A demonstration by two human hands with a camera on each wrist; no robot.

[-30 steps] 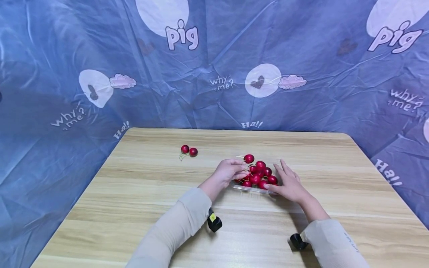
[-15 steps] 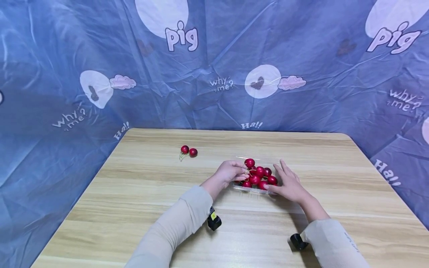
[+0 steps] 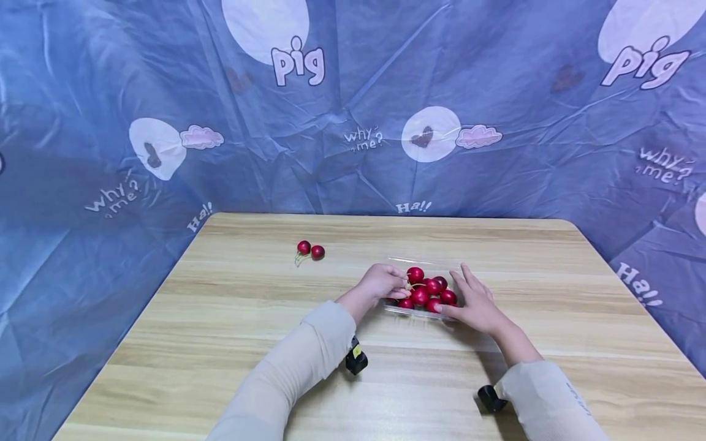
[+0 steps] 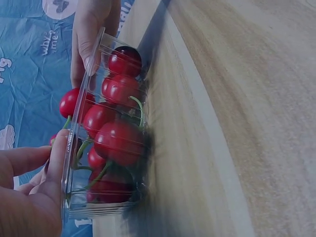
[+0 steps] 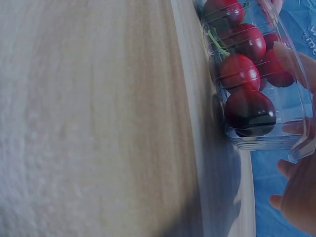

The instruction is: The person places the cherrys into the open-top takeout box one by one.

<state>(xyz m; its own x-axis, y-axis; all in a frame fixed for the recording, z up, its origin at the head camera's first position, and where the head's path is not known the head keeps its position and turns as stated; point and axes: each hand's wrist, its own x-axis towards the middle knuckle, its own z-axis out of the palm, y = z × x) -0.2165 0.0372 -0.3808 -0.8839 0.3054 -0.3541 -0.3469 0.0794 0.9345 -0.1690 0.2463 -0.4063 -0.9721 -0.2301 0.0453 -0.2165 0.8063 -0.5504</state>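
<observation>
My left hand (image 3: 383,283) pinches thin green stems between thumb and fingertips, over the left part of a clear plastic box (image 3: 413,313). From those fingertips, stems run to a red cherry (image 3: 415,274) and another cherry (image 3: 432,286) on top of the pile. Several more cherries (image 4: 119,142) fill the box, some with curved stems visible through its wall. My right hand (image 3: 473,304) holds the right end of the box, thumb over the near rim and fingers spread along the far side. Part of the pile is hidden behind the left hand.
Two cherries (image 3: 311,250) with stems lie on the wooden table (image 3: 231,318), left of the box. A blue printed cloth (image 3: 309,171) hangs behind the table. A black wrist camera (image 3: 356,358) sits under each forearm.
My left hand has lowered slightly and shifted right, bringing the two stem-held cherries down onto the others in the box. The right hand stays in place.
</observation>
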